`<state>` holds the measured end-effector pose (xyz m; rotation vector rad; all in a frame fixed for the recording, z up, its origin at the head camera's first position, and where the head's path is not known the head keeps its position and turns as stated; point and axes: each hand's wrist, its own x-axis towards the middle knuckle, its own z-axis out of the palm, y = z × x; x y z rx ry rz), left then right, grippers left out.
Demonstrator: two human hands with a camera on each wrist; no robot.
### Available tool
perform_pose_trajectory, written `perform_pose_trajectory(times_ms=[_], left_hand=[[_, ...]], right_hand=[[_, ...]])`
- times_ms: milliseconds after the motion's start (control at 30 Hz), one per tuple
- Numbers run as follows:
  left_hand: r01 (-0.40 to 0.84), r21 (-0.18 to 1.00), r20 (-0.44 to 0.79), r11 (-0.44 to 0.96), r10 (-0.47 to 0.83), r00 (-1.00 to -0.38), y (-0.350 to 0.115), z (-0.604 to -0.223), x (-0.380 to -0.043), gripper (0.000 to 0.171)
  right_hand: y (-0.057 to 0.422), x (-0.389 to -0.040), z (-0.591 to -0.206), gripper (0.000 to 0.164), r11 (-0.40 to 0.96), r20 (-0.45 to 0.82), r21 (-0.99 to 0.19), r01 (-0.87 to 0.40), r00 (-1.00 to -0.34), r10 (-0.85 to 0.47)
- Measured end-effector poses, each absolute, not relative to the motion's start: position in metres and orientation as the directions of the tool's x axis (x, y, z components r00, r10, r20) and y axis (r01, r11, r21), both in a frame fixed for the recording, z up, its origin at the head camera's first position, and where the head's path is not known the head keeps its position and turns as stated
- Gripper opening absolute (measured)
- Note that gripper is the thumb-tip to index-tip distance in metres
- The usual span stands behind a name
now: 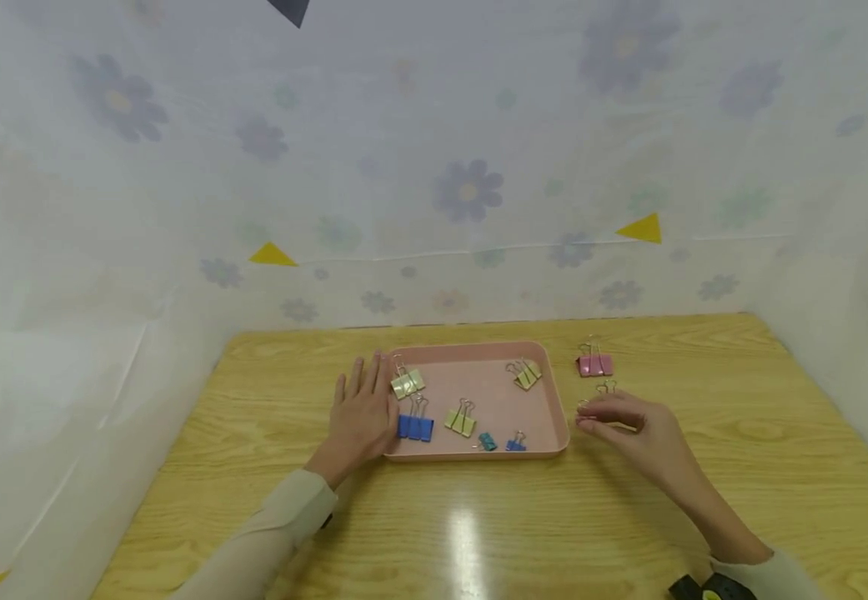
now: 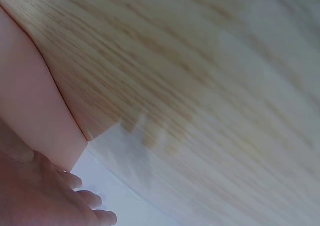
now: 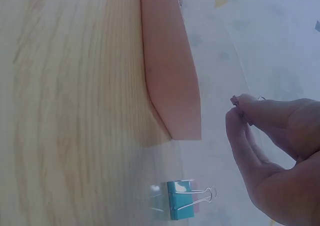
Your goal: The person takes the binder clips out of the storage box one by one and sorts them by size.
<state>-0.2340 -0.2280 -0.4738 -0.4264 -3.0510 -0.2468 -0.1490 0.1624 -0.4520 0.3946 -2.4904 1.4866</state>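
Note:
My left hand (image 1: 364, 412) lies along the left side of a pink tray (image 1: 471, 354), its fingers straight and touching the rim. In the left wrist view, that hand's fingertips (image 2: 90, 199) show beside the tray wall. My right hand (image 1: 639, 429) is raised just off the tray's right side. Thumb and forefinger pinch a small pink binder clip (image 3: 234, 101), mostly covered by the fingertips. Below that hand in the right wrist view, a teal binder clip (image 3: 181, 200) stands on the table; only its wire handles (image 1: 606, 387) show in the head view.
Inside the tray lie a pale green clip (image 1: 407, 383), a large blue clip (image 1: 414, 428), two yellow clips, a small teal clip (image 1: 488, 442) and a small blue clip (image 1: 516, 445). A larger pink clip (image 1: 594, 365) stands right of the tray. Flowered sheeting (image 1: 403, 283) encloses the table.

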Motion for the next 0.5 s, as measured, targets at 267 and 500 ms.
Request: perform_pose_trajectory(times_ms=[267,500], left_hand=[[0.282,0.140,0.086,0.949,0.272,-0.958,-0.228,-0.474,-0.234,0.062],[0.291,0.071,0.077,0.954,0.286,-0.955,-0.228,-0.473,-0.234,0.062]], right_hand=[[0.182,-0.138,-0.456,0.016,0.459,0.283,-0.837,-0.298,-0.954,-0.103],[0.199,-0.127,-0.460,0.018,0.527,0.249,-0.812,-0.252,-0.965,-0.079]])
